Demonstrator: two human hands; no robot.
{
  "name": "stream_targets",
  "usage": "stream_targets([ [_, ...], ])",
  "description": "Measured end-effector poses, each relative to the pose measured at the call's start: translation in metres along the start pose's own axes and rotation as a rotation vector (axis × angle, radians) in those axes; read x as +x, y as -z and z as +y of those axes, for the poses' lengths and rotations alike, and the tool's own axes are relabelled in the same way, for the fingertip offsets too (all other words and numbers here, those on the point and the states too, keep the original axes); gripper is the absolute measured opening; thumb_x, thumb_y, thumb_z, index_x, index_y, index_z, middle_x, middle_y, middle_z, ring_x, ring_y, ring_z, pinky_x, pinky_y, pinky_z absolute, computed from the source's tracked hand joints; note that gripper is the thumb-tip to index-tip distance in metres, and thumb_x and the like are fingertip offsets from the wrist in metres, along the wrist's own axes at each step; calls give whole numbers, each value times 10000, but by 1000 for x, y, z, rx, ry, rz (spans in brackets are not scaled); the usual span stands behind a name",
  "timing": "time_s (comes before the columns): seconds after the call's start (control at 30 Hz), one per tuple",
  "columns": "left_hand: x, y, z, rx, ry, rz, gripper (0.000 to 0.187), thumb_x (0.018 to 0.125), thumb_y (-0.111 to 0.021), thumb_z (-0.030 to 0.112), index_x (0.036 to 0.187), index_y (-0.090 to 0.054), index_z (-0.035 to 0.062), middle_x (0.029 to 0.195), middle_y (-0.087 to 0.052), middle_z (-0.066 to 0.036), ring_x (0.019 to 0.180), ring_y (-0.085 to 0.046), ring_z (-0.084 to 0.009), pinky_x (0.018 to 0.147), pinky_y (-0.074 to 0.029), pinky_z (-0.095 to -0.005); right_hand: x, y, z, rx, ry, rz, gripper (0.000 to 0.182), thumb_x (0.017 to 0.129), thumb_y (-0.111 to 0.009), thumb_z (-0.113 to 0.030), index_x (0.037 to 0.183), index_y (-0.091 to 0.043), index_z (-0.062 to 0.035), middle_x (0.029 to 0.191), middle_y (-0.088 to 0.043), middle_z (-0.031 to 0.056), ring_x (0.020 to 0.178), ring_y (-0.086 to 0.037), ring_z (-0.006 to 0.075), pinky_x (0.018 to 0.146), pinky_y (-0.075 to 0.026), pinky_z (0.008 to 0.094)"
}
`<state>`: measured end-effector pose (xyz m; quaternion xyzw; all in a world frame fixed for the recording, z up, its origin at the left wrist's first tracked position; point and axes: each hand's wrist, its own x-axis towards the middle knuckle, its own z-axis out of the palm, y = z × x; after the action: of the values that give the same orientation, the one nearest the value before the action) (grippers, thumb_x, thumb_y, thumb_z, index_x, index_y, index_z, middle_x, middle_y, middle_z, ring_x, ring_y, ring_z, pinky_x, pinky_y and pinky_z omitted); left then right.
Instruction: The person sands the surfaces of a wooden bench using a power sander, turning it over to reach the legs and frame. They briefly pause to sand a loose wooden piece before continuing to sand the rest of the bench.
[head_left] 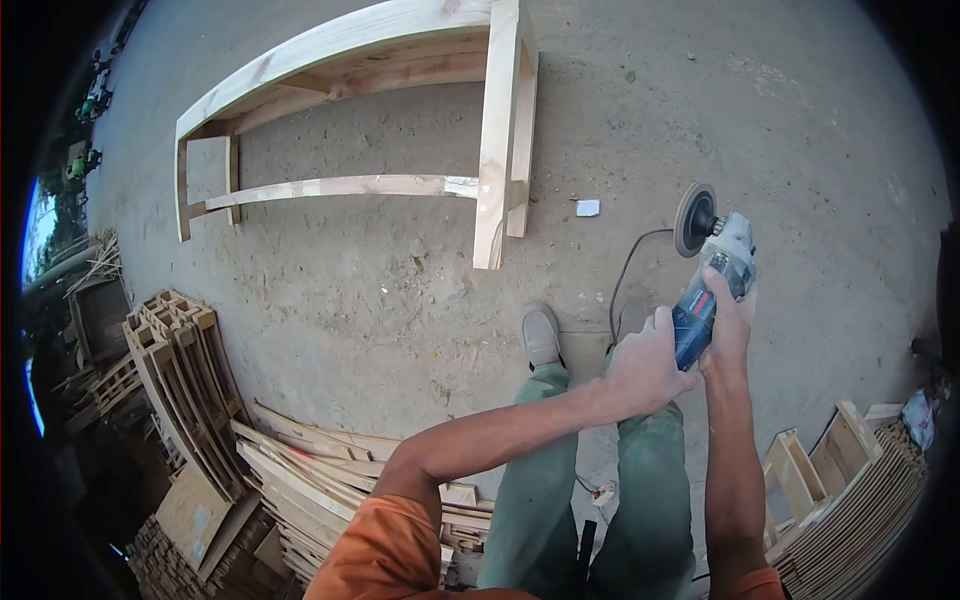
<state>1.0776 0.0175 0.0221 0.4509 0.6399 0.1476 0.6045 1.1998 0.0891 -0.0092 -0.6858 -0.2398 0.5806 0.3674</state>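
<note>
Both hands grip an angle grinder (705, 285) held out in front of the body, above the sandy ground (800, 150). The left hand (648, 362) is clenched around the rear of its blue body, and the right hand (728, 318) wraps the body further forward, fingers closed near the grey head. The grinder's round disc (693, 220) points away from the person, and its black cord (625, 275) loops down toward the ground beside 1 grey shoe (541, 337). A bare wooden frame (400, 110) lies on its side ahead, well apart from the grinder. Stacks of wooden slats (185, 390) sit at the left, and more wooden pieces (850, 500) at the right.
</note>
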Motion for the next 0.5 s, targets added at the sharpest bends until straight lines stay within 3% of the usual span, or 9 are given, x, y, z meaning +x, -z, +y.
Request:
stream_targets([
  [0.07,-53,-4,36,-86,77,0,652,732,-779,248,1155,-407,-81,1022,-639,-345,925,-671,-536,809,-544,-567,-55,12,-41,-45,-39,9,770,834,-812,-145,1438,-363,16,1227,-561,170,1054,-634,218,819,-568,333],
  [0.13,-101,3,77,-90,122,-27,668,736,-775,278,1167,-407,-73,1029,-646,-338,932,-668,-537,823,-537,-570,-90,23,-66,-194,-87,18,699,859,-789,-179,1411,-398,1,1162,-589,146,935,-657,195,748,-571,317],
  [0.23,-166,22,132,-99,300,-68,693,748,-792,322,1185,-419,-67,1004,-667,-329,932,-692,-492,812,-554,-528,-154,30,-116,-181,-193,-47,780,837,-801,-205,1433,-344,5,1178,-577,156,948,-649,206,772,-572,333],
  [0.5,-318,54,190,-12,334,64,741,757,-794,399,1198,-438,-78,1013,-683,-313,958,-707,-449,854,-546,-491,-284,13,-177,-181,-292,-194,762,793,-828,-206,1356,-357,1,1181,-556,179,999,-643,240,817,-574,392],
])
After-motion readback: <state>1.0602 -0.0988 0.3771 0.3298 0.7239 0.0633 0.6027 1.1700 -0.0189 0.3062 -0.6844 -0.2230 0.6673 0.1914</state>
